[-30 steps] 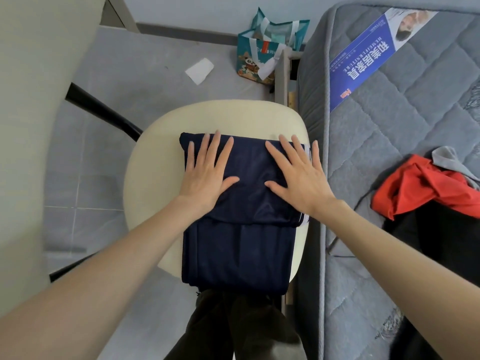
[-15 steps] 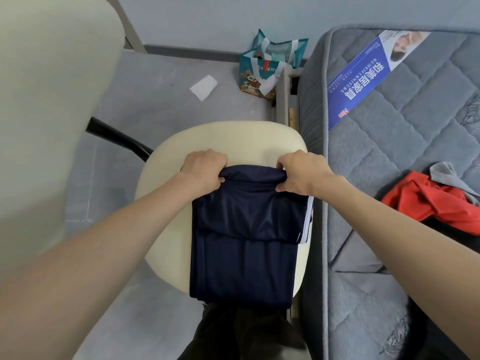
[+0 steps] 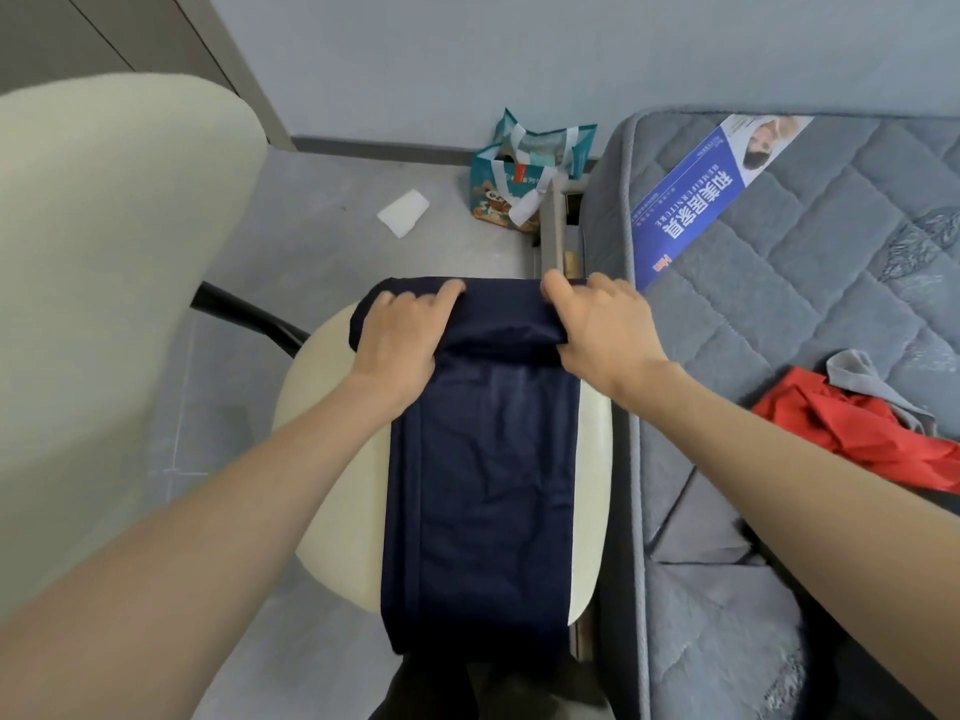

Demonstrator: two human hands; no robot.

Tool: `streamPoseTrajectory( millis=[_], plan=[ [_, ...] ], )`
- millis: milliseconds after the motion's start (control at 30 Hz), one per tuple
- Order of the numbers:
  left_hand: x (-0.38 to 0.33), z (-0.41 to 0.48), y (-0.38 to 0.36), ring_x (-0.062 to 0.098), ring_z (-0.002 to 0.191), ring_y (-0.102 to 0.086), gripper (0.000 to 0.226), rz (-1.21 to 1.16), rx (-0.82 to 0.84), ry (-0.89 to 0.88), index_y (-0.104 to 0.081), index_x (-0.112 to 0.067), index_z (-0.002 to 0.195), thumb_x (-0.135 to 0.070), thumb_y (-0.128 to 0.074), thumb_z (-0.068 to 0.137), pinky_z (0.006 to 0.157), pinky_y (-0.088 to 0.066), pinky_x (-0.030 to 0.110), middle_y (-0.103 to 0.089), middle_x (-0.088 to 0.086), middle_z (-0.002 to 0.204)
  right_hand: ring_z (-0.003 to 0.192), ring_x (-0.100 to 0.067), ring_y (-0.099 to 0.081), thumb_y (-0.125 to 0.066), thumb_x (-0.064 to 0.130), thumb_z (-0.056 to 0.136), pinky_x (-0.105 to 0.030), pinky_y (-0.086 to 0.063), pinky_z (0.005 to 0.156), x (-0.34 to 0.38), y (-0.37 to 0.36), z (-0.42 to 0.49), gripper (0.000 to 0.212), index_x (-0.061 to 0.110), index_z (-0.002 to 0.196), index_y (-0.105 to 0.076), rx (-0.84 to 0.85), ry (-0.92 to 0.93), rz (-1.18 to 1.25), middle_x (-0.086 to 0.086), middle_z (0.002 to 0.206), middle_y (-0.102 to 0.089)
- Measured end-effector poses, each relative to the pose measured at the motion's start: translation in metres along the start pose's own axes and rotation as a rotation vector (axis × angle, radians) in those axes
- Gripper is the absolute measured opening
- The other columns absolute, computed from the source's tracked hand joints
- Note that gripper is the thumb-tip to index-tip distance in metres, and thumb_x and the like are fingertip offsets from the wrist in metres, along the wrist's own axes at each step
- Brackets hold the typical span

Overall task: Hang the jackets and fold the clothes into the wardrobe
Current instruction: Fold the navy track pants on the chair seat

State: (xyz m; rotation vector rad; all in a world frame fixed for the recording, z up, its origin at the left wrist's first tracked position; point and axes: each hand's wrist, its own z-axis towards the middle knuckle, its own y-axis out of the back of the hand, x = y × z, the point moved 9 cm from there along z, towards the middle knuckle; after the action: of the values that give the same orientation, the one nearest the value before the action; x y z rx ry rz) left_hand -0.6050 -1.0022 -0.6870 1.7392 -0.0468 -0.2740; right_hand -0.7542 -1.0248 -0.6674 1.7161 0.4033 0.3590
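A dark navy garment [image 3: 480, 485] lies lengthwise over the cream chair seat [image 3: 332, 459], its near end hanging off the front edge. My left hand [image 3: 402, 337] grips the far left part of the garment, fingers curled round the lifted fold. My right hand [image 3: 602, 324] grips the far right part of the same fold. The far end is raised off the seat and stretched between both hands. A red garment [image 3: 852, 428] with a grey piece [image 3: 872, 387] on it lies crumpled on the mattress at the right.
The chair's cream backrest [image 3: 114, 304] fills the left. A grey quilted mattress [image 3: 805, 262] with a blue label [image 3: 696, 200] runs along the right, close to the seat. On the floor behind stand a teal bag [image 3: 524, 174] and a white paper [image 3: 402, 213].
One second ago both hands lay flat on the folded garment. They then gripped its far fold and have now pulled it away from me, opening the garment out longer over the seat.
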Motion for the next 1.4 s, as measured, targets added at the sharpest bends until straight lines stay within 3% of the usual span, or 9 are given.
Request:
streamPoseTrajectory(
  millis=[267,367,433,533,633,800,1067,1233,1400],
  plan=[
    [-0.01,-0.084,-0.096,0.018,0.099,-0.051,0.091,-0.036,0.436,-0.04,-0.004,-0.029,0.152,-0.05,-0.061,0.084,0.093,-0.034,0.03,-0.057,-0.005,0.098,0.102,-0.022,-0.056,-0.054,0.036,0.09,-0.03,-0.036,0.091,0.027,-0.097,-0.087,0.034,0.02,0.12,-0.048,0.513,0.042,0.066,0.002,0.106,-0.064],
    [-0.014,-0.077,-0.065,0.022,0.096,-0.05,0.052,-0.13,0.104,-0.047,-0.049,-0.019,0.138,-0.044,-0.053,0.092,0.084,-0.035,0.031,-0.055,0.003,0.103,0.097,-0.016,-0.057,-0.051,0.046,0.093,-0.027,-0.039,0.072,0.029,-0.078,-0.079,0.027,0.025,0.105,-0.063,0.274,-0.034,0.226,0.008,0.096,-0.065],
    [-0.017,-0.068,-0.044,0.027,0.097,-0.052,0.039,-0.21,-0.113,-0.045,-0.056,-0.012,0.131,-0.025,-0.052,0.095,0.084,-0.041,0.036,-0.054,0.009,0.109,0.103,-0.021,-0.055,-0.055,0.036,0.093,-0.032,-0.045,0.083,0.031,-0.051,-0.068,0.026,0.018,0.107,-0.066,-0.025,-0.024,0.298,0.001,0.105,-0.065],
    [-0.022,-0.043,-0.053,0.032,0.137,-0.03,0.049,-0.182,-0.081,0.034,-0.033,-0.016,0.148,-0.021,-0.042,0.099,0.114,-0.025,0.048,-0.034,0.012,0.148,0.142,-0.033,-0.026,-0.05,0.033,0.097,-0.045,-0.018,0.118,0.033,-0.058,-0.047,0.052,0.017,0.145,-0.042,-0.059,-0.036,0.282,-0.011,0.152,-0.035],
    [-0.019,-0.035,-0.098,0.032,0.147,0.007,0.056,-0.158,0.114,0.167,-0.002,-0.032,0.152,-0.036,-0.028,0.102,0.115,0.002,0.055,0.007,0.003,0.161,0.148,-0.031,0.01,-0.027,0.05,0.101,-0.044,0.007,0.119,0.024,-0.104,-0.043,0.061,0.034,0.154,-0.002,0.139,-0.062,0.148,-0.007,0.162,0.007],
    [-0.004,-0.056,-0.148,0.025,0.142,0.029,0.059,-0.285,0.253,0.248,0.025,-0.048,0.138,-0.057,-0.015,0.097,0.113,0.018,0.044,0.035,0.0,0.152,0.147,-0.033,0.013,-0.019,0.058,0.097,-0.044,0.01,0.118,0.021,-0.128,-0.051,0.063,0.037,0.15,0.007,0.185,0.018,0.086,-0.007,0.161,0.014],
    [0.011,-0.007,-0.076,0.029,0.14,-0.025,0.054,-0.438,0.008,0.143,-0.029,-0.014,0.148,-0.003,-0.039,0.096,0.116,-0.019,0.04,-0.03,0.011,0.151,0.127,-0.035,-0.028,-0.061,0.011,0.086,-0.039,-0.026,0.108,-0.016,-0.084,0.004,0.075,0.02,0.151,-0.025,0.277,-0.05,0.359,-0.009,0.148,-0.035],
    [0.023,0.025,-0.109,0.024,0.142,-0.016,0.07,-0.211,0.53,0.145,-0.014,-0.024,0.151,-0.028,-0.053,0.094,0.116,-0.011,0.045,-0.018,0.003,0.154,0.13,-0.035,-0.03,-0.079,0.032,0.075,-0.047,-0.026,0.107,-0.028,-0.108,0.027,0.08,0.014,0.141,-0.037,0.597,-0.225,0.172,-0.011,0.138,-0.042],
    [0.014,0.028,-0.098,0.026,0.12,-0.04,0.058,0.083,0.544,0.121,-0.041,-0.024,0.134,-0.039,-0.066,0.084,0.093,-0.024,0.037,-0.048,0.005,0.128,0.104,-0.03,-0.057,-0.079,0.033,0.072,-0.035,-0.041,0.075,-0.007,-0.1,0.025,0.055,0.011,0.116,-0.054,0.645,-0.106,0.12,-0.006,0.108,-0.06]
  ],
)
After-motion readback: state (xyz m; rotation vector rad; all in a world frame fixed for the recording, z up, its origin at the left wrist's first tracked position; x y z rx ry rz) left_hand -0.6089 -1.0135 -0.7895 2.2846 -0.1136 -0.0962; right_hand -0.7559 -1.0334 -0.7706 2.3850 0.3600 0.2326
